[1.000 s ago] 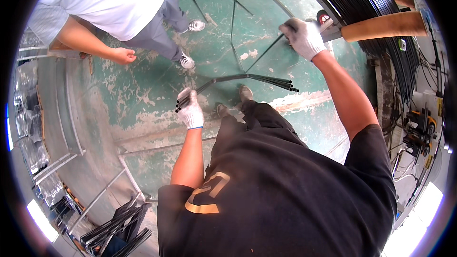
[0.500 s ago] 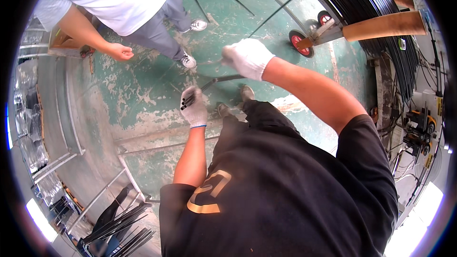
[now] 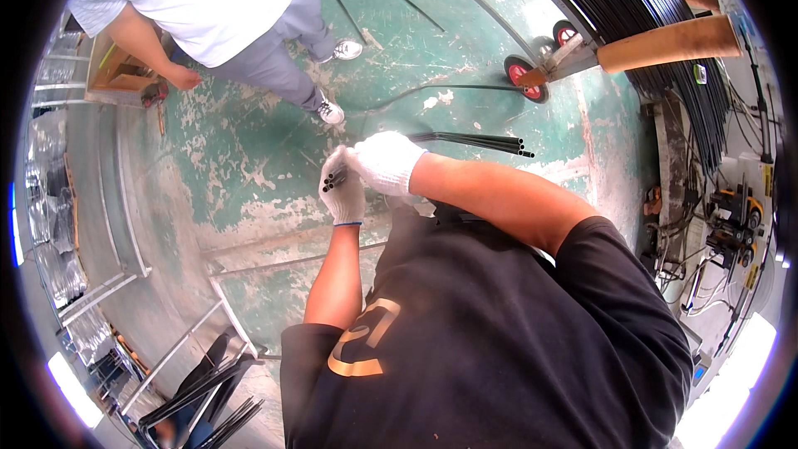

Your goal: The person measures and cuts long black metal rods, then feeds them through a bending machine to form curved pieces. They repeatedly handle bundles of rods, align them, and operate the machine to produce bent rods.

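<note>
A co-worker (image 3: pixel 204 4) in a white top and grey trousers stood on the scuffed green floor (image 3: pixel 241 170), near a wooden box (image 3: pixel 125 82). Pale metal rails (image 3: pixel 233 317) ran at lower left. To the right, a brown-covered bar (image 3: pixel 669 44) jutted near red-hubbed wheels (image 3: pixel 519 75), and black-and-orange equipment (image 3: pixel 731 220) sat near loose cables (image 3: pixel 706 310).

Green floor (image 3: pixel 391 41) is scuffed, its paint worn to pale patches. Red-hubbed wheel (image 3: pixel 522 75) is seen at upper right. Brown box (image 3: pixel 125 83) is set at upper left, light metal frame (image 3: pixel 234 320) at lower left. Right side is cluttered with cables (image 3: pixel 706 291). Bright white panels (image 3: pixel 740 382) are seen near both lower corners.
</note>
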The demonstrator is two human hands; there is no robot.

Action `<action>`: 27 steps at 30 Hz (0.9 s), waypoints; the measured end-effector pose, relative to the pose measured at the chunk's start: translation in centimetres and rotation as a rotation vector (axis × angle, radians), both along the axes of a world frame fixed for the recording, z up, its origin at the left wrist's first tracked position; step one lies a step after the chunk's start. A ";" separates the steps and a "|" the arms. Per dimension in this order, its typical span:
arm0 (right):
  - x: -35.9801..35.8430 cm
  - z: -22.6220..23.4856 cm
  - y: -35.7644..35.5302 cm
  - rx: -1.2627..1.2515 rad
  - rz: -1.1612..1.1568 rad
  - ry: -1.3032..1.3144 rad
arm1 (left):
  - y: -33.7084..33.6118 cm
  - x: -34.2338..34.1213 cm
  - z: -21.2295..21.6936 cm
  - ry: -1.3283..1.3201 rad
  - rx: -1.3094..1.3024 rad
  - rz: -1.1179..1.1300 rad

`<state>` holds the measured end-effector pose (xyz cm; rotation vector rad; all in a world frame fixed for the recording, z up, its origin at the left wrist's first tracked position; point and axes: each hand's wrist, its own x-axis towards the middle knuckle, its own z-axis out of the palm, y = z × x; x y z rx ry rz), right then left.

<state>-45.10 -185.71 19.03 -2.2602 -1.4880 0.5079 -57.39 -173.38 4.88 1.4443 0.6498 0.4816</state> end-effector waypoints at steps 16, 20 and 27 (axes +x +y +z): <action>1.6 4.5 -3.4 0.060 -0.246 0.079 | 0.0 0.7 -0.7 0.055 0.037 0.037; 10.4 6.8 -11.3 -0.361 -0.496 -0.080 | 0.0 1.5 1.0 0.126 0.123 0.090; 14.2 -1.0 -18.6 -0.887 -0.664 0.659 | -0.2 1.4 0.2 0.088 0.105 0.094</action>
